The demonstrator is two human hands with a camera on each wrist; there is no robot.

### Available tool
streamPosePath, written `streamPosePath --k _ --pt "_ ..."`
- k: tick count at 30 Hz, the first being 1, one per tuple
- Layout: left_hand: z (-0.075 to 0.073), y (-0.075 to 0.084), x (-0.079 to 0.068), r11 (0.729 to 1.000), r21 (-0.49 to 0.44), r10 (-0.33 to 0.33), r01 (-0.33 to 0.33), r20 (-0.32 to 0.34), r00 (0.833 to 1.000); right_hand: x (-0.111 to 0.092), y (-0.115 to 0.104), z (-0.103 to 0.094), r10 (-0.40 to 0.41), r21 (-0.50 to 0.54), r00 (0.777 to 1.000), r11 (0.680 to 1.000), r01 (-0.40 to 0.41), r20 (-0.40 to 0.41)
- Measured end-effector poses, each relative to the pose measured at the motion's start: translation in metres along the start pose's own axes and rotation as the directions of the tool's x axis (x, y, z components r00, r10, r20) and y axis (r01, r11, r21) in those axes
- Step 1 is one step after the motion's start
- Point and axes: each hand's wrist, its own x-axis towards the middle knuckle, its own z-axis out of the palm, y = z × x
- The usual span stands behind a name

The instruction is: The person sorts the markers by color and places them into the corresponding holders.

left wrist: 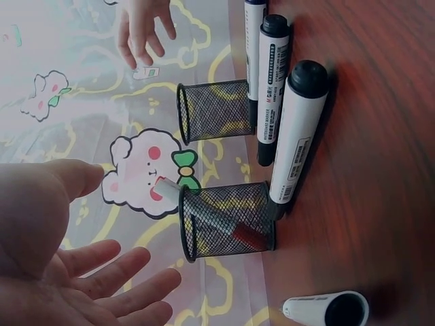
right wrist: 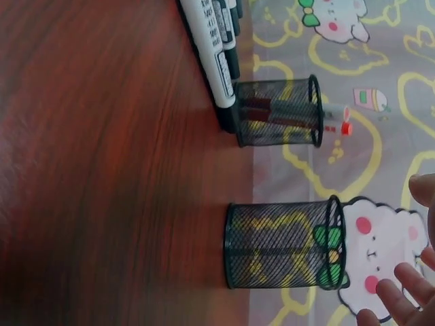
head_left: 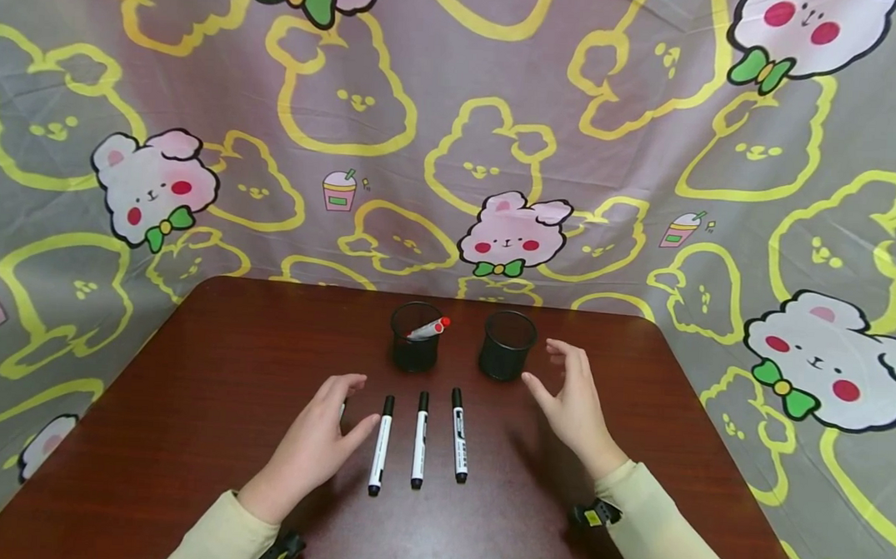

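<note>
My left hand (head_left: 319, 432) hovers over the table with fingers spread and thumb apart, holding nothing. Just right of it, three white whiteboard markers with black caps lie side by side: one (head_left: 382, 445), a middle one (head_left: 420, 439) and one (head_left: 459, 434). Another white marker (left wrist: 325, 309) is mostly hidden by that hand in the head view. Behind them stands a black mesh pen cup (head_left: 415, 355) with red-tipped markers (head_left: 428, 329) leaning in it. A second mesh cup (right wrist: 282, 246) shows nothing inside. Beside it, apart, is my right hand (head_left: 573, 406), fingers loosely bent and holding nothing.
The dark reddish-brown table (head_left: 227, 353) reaches back to a grey cloth backdrop (head_left: 393, 169) printed with yellow outlines and cartoon animals. More of the cloth hangs at both sides. Both sleeves carry a dark wrist strap (head_left: 597, 514).
</note>
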Motion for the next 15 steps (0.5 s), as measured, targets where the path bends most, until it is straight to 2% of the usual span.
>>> streamPosePath --k 6,15 --pt "0.001 0.0 0.0 0.999 -0.007 -0.034 0.035 0.035 0.999 0.012 0.014 0.003 0.154 0.108 0.983 0.98 -0.165 0.1" --pt "0.002 0.001 -0.001 0.998 -0.013 -0.065 0.066 0.07 0.995 0.031 0.034 0.01 0.29 0.201 0.926 0.919 -0.34 0.243"
